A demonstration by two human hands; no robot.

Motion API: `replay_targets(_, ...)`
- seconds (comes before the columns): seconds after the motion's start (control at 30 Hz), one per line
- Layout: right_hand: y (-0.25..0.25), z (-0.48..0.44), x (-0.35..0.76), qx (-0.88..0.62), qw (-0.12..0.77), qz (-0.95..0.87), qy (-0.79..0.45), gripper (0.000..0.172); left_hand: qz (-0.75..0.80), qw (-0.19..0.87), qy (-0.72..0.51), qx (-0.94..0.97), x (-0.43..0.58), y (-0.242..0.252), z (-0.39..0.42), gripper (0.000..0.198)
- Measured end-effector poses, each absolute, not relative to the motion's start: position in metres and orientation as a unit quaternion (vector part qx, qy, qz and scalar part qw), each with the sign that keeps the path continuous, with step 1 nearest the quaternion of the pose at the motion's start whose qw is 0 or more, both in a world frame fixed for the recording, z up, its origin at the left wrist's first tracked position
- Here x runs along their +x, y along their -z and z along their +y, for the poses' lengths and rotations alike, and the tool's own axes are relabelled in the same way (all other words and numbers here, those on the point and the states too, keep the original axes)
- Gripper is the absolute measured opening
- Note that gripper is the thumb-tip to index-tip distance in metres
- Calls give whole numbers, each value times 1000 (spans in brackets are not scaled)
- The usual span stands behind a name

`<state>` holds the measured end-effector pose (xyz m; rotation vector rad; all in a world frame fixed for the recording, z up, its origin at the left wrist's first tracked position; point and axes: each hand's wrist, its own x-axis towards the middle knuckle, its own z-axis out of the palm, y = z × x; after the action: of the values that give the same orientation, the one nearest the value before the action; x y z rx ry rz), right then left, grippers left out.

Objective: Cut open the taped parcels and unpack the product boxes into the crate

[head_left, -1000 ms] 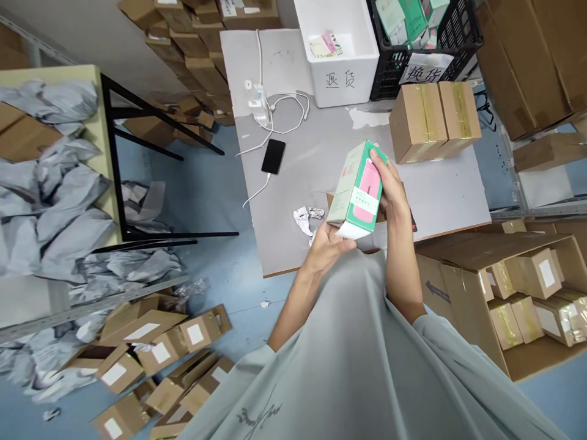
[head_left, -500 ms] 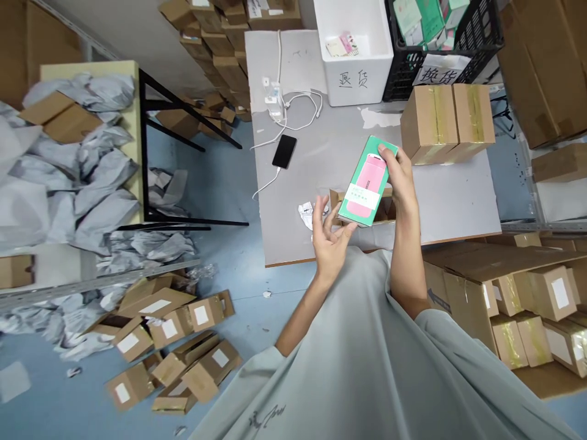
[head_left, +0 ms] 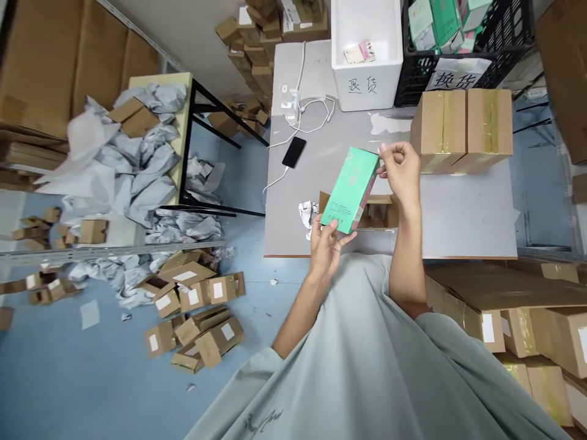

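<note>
Above the front part of the grey table [head_left: 458,214], a green box [head_left: 351,188] is held tilted, its plain green face up and a pink strip on its right side. My left hand [head_left: 325,247] grips the lower end, thumb on the face and fingers beneath. At the upper right corner, the fingers of my right hand [head_left: 402,168] are pinched at the box's edge. Below and behind it stands an opened brown carton [head_left: 387,214], partly hidden by the green box. Crumpled white paper [head_left: 306,215] lies left of it.
A black phone [head_left: 294,152] with a white cable lies on the left of the table. At the back are a white bin [head_left: 367,85] and a black crate [head_left: 413,76] of green boxes. Two taped cartons [head_left: 443,125] stand at the right. Cartons [head_left: 220,342] litter the floor.
The green box has been turned over, from its pink, labelled face to the plain green one. My left hand has taken hold of its lower end; my right hand has shifted to its corner.
</note>
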<state>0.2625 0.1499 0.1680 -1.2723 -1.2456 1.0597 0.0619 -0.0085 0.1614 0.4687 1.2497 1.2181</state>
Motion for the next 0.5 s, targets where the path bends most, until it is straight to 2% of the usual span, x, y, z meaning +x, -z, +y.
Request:
replay_targets(0.13,-160,156,279,-543,530,-498,-419,71,520,658,-528,133,68,-160,-13,52)
replay_targets(0.23,-163,154,286,-528,484,-528,-456,79,511,674,-521,114,74,-159,-15,50)
replay_targets(0.33,-169,149,286,-488,443,-540,-524,78,501,705,-483,136,78,-162,-13,49)
replay_targets(0.5,-178,149,286,-470,479,-522,-527,71,433,796,-390,164,88,-175,-3,70)
